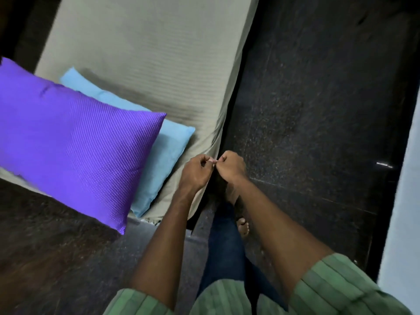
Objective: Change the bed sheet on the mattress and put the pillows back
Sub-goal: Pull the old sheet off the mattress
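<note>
I count two pillows: one purple pillow (pixel 75 142) at near left, and one light blue pillow (pixel 163 153) under its right edge. There is one mattress (pixel 147 53), covered by one beige sheet (pixel 177 92). I see two hands, left hand (pixel 196 171) and right hand (pixel 231 165), and one bare foot (pixel 242 227) nearer.

Green striped short sleeves (pixel 336 285), dark blue trousers (pixel 225 244), bare forearms and feet (pixel 242 227)

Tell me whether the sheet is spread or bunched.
Spread: the sheet lies flat over the mattress, draping its right edge, with both pillows on it.
</note>
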`<state>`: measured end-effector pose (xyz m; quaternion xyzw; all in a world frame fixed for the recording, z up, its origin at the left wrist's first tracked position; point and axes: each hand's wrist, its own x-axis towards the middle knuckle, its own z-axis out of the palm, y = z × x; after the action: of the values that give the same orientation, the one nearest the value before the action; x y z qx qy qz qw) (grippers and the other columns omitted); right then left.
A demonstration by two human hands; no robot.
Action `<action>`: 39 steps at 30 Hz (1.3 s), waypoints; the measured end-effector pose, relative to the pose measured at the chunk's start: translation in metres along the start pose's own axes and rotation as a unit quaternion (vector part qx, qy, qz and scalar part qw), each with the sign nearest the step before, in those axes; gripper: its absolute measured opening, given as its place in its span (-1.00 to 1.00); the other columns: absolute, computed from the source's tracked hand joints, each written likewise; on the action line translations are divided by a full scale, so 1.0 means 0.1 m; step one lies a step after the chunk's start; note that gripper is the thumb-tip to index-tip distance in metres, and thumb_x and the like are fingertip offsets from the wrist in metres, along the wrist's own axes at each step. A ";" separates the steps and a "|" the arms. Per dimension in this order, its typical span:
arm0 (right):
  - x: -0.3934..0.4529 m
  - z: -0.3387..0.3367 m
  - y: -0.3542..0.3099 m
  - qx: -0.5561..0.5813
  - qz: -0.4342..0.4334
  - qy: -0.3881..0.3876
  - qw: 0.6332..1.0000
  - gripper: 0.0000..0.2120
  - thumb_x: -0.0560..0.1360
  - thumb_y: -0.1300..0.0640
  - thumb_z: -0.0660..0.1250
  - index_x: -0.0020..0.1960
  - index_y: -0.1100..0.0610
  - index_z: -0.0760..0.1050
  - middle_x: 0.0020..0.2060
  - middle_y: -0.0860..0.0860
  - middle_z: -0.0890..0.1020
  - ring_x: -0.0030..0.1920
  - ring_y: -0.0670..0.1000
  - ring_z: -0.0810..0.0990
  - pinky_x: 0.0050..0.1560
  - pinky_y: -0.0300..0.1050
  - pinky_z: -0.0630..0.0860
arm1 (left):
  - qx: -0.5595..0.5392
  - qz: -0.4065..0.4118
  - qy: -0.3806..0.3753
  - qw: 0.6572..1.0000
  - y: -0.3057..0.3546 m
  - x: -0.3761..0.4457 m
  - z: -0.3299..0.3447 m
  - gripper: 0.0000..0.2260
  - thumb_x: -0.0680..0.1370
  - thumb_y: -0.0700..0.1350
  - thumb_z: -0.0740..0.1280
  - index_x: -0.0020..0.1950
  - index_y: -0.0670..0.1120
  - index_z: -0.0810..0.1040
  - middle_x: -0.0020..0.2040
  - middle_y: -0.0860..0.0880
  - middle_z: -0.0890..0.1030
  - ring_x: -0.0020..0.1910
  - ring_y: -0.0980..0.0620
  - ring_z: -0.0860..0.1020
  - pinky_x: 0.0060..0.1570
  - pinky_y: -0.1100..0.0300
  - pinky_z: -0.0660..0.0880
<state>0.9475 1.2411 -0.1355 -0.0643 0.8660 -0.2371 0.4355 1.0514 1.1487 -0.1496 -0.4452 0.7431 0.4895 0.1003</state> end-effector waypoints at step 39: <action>5.86 -5.88 -4.77 -0.145 -0.088 -0.025 0.985 -0.56 0.63 -0.08 0.20 0.30 0.20 0.59 0.28 0.21 0.62 0.29 0.25 0.57 0.21 0.01 0.51 | -0.129 -0.066 0.140 0.980 6.71 6.27 -0.98 -0.81 0.51 -0.11 0.24 -0.11 0.08 0.65 -0.07 0.11 0.71 -0.02 0.01 0.67 0.13 -0.01 0.61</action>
<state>0.0820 0.8435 -0.0379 -0.2084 0.8711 -0.1447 0.4204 0.2041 0.7985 -0.0394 -0.5664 0.6494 0.5066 -0.0306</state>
